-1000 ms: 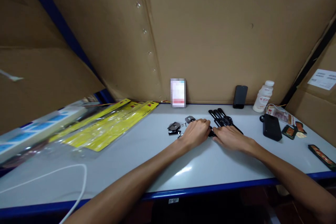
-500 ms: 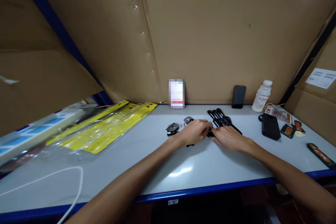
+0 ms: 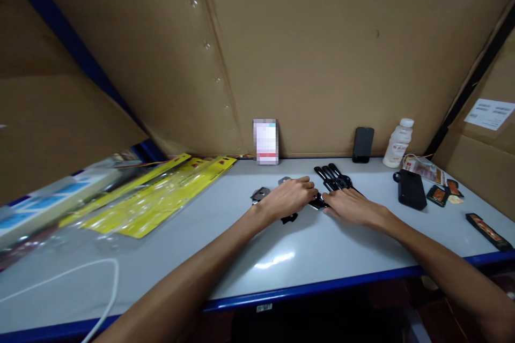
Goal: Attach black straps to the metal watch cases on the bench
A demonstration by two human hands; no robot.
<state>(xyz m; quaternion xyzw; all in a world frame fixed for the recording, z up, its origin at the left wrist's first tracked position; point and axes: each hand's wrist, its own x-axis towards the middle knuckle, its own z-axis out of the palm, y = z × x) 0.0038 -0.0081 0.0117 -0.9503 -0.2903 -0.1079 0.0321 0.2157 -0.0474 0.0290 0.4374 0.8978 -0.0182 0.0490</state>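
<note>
Both hands meet over the middle of the table around a small shiny black part (image 3: 317,202), whose exact kind I cannot make out. My left hand (image 3: 290,196) has its fingers curled onto the part's left side. From the right, my right hand (image 3: 349,207) pinches the same part with thumb and fingers. Just behind the right hand lie several glossy black handle-like pieces (image 3: 330,172), partly covered by it. Grey metal plates (image 3: 260,193) rest left of my left hand, one partly hidden. A dark notched piece (image 3: 288,218) shows below the left wrist.
Yellow-edged clear blister packs (image 3: 161,203) cover the left side, near a white cable (image 3: 115,278). Along the back stand a lit screen (image 3: 266,142), a dark phone (image 3: 362,144) and a bottle (image 3: 398,143). A black power bank-like block (image 3: 412,189) and small packets (image 3: 438,196) lie right.
My hands have drawn slightly apart, uncovering more of the black part between them. The whole view has shifted a little.
</note>
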